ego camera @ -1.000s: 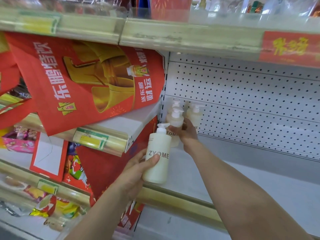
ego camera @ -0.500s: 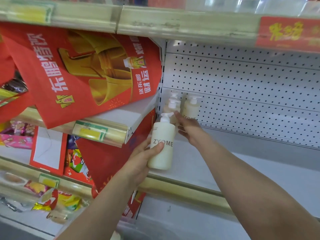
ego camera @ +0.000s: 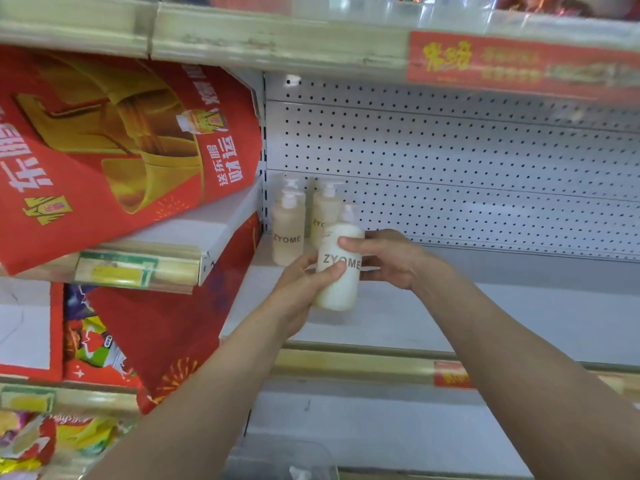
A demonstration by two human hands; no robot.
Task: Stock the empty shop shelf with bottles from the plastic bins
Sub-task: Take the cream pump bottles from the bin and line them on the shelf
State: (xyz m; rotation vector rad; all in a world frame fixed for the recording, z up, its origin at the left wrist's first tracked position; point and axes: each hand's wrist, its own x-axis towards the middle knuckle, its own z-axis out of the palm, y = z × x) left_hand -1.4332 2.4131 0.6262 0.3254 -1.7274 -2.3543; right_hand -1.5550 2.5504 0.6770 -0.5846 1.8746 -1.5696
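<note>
Behind held bottle [ego camera: 337, 271]: rear bottle [ego camera: 322, 209] label half hidden.

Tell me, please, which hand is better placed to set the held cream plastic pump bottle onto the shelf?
Probably the right hand: it grips the cream plastic pump bottle from the bare side of the white shelf, while the left hand sits beside the standing bottles.

held bottle [ego camera: 337, 292]: creamy white in my grip, grey block letters ZYOME across it
shelved bottles [ego camera: 288, 233]: beige-cream as I read them, same grey lettering, white pumps
back panel [ego camera: 450, 174]: white, even grid of small dark holes
shelf [ego camera: 450, 317]: plain white
banner [ego camera: 121, 140]: red, gold shapes, white characters
edge strip [ego camera: 346, 367]: dull gold
label [ego camera: 519, 60]: red, yellow characters
</note>
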